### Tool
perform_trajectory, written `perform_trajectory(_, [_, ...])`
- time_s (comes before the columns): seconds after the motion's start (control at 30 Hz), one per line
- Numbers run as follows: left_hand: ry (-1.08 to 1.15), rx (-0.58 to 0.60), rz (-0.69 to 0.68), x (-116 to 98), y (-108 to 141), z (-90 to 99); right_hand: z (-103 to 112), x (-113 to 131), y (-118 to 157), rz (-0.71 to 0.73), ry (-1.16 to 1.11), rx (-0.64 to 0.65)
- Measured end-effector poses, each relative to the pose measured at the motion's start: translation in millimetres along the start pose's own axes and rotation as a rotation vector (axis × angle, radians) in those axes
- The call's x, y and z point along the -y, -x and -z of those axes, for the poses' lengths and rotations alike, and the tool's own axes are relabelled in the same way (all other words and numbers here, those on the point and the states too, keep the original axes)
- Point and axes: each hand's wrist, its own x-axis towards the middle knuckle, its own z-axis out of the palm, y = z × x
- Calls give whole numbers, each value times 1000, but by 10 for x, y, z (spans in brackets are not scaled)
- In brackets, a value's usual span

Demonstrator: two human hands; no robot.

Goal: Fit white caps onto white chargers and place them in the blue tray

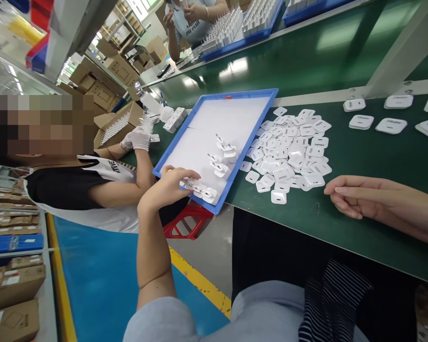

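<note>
My left hand (170, 186) is over the near corner of a blue-rimmed tray (240, 167). Its fingers are closed on a white plug piece (188, 182) at the end of a short row of white plug pieces (204, 192). More plug pieces with metal prongs (219, 166) stand on the tray's white lining. My right hand (360, 195) is low over the green table, just right of a heap of flat white square covers (288, 152). Its fingers are curled together, with the thumb along them, and nothing shows in them.
Several white covers (391, 125) lie spaced out at the right. Beside the tray, a co-worker's gloved hand (140, 138) is near a carton of white parts (116, 127) and small white blocks (175, 119). Another person (196, 28) sits across the table behind blue trays (242, 45).
</note>
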Motion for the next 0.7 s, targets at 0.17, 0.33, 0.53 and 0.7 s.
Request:
perform_trajectory(0.17, [25, 31, -41, -40, 32, -20, -11, 14, -6, -18, -20, 0])
perform_trajectory(0.33, [6, 55, -41, -90, 113, 30, -4, 20, -8, -41, -27, -2])
perform_trajectory(0.53, [99, -215, -56, 141, 239, 197, -16, 31, -4, -35, -25, -12])
perform_trajectory(0.7, [283, -5, 89, 365, 79, 13, -20, 22, -16, -34, -17, -7])
